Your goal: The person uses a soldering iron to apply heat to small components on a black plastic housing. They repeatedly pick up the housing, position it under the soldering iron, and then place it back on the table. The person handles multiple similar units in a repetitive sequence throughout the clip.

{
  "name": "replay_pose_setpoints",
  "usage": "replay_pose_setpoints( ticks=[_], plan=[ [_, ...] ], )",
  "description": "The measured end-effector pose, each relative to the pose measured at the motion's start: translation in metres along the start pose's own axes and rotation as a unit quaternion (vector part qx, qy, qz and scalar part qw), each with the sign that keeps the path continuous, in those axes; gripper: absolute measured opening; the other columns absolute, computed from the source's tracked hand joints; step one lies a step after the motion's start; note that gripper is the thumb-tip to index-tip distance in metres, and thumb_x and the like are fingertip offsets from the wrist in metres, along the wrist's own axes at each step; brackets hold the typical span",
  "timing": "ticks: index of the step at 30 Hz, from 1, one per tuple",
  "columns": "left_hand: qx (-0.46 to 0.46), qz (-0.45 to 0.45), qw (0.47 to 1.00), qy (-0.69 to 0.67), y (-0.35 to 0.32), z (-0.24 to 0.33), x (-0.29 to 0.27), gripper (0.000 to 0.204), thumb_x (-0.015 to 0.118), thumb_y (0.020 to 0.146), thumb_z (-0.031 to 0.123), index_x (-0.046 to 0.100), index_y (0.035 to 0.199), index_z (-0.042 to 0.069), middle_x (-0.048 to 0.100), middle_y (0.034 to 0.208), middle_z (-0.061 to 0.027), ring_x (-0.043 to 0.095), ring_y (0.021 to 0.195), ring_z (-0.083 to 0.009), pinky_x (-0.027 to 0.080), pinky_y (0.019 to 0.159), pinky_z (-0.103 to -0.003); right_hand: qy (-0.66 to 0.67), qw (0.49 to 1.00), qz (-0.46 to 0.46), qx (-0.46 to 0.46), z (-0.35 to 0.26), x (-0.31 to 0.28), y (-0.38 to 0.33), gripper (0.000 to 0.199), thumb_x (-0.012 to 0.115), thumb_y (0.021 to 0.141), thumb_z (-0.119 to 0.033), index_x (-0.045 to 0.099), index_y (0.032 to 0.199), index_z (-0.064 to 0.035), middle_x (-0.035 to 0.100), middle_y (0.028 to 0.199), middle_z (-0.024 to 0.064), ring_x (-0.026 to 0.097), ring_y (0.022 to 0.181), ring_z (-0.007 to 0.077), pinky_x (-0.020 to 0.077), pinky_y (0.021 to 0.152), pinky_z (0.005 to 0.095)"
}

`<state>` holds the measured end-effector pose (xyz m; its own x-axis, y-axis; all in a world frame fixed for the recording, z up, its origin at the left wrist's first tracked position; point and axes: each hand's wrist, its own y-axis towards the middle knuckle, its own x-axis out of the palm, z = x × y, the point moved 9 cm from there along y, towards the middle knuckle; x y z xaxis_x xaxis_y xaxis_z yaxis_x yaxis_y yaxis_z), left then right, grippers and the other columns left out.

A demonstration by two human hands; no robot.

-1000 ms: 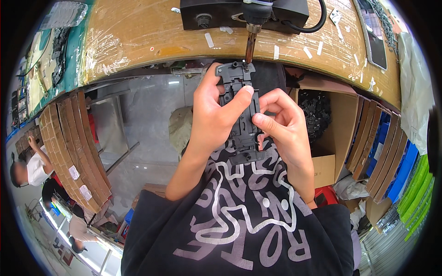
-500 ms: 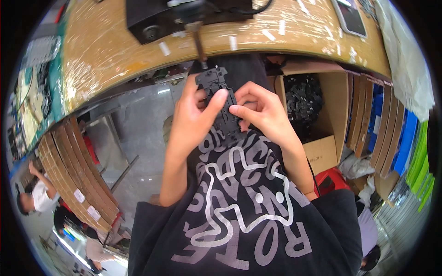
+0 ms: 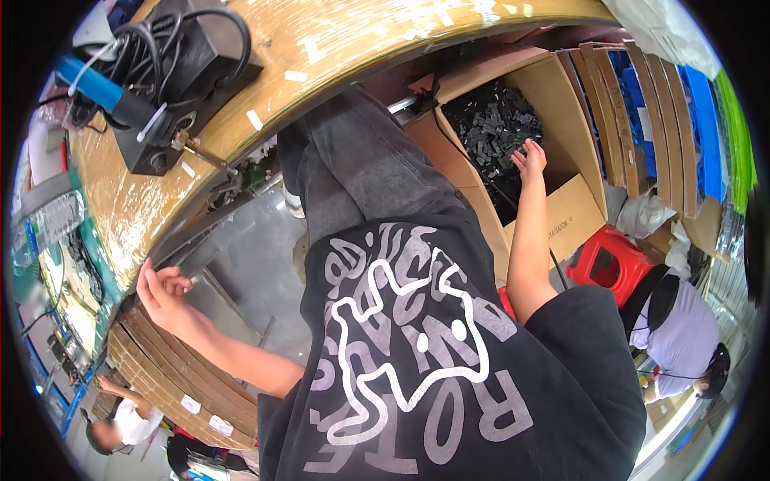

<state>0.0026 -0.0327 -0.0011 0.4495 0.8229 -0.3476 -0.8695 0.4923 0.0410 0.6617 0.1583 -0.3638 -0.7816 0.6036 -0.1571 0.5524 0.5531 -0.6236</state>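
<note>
Out at the left, my left hand (image 3: pixel 163 295) is raised beside the table's edge, its fingers loosely bent and apart, with nothing seen in them. My right hand (image 3: pixel 530 163) reaches over the open cardboard box (image 3: pixel 579 132) at the right. Its fingers are spread and appear to hold nothing. Many small black plastic parts (image 3: pixel 491 120) fill that box, just beyond my fingertips; whether I touch any of them I cannot tell. The black plastic piece that was in my hands earlier is out of sight.
A film-wrapped table (image 3: pixel 353 40) curves across the far side, carrying a dark box (image 3: pixel 216 48) and a blue cylindrical tool (image 3: pixel 100 86) with cables. Stacked cardboard (image 3: pixel 172 369) stands at the left. A red stool (image 3: pixel 613 264) and a person (image 3: pixel 686 333) are at the right.
Both hands have left the black plastic piece, which no longer shows. My left hand swung out left and my right hand moved right to the box. The whole view has turned.
</note>
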Motion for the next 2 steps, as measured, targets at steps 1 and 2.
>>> replay_pose_setpoints(
  ticks=[1,2],
  plan=[
    [0.013,0.004,1.000,-0.005,0.0020,0.0043,0.0011,0.026,0.044,0.087,0.019,0.049,0.105,0.002,0.055,0.068,-0.0047,0.046,0.052,-0.0073,0.037,0.048,-0.018,-0.014,1.000,-0.008,-0.002,-0.0020,-0.0022,0.0022,0.043,0.058,0.077,-0.017,0.040,0.115,-0.0056,0.048,0.110,0.0173,0.056,0.084,0.0337,0.0507,0.064,0.0441],
    [0.025,0.008,1.000,-0.009,0.0038,0.0085,0.0028,0.026,0.044,0.087,0.018,0.048,0.105,0.000,0.055,0.068,-0.0062,0.046,0.051,-0.0083,0.037,0.048,-0.018,-0.007,1.000,-0.004,-0.004,-0.0042,-0.0068,0.0044,0.043,0.058,0.077,-0.017,0.040,0.115,-0.0056,0.048,0.110,0.0173,0.056,0.084,0.0337,0.0507,0.064,0.0441]
  ],
)
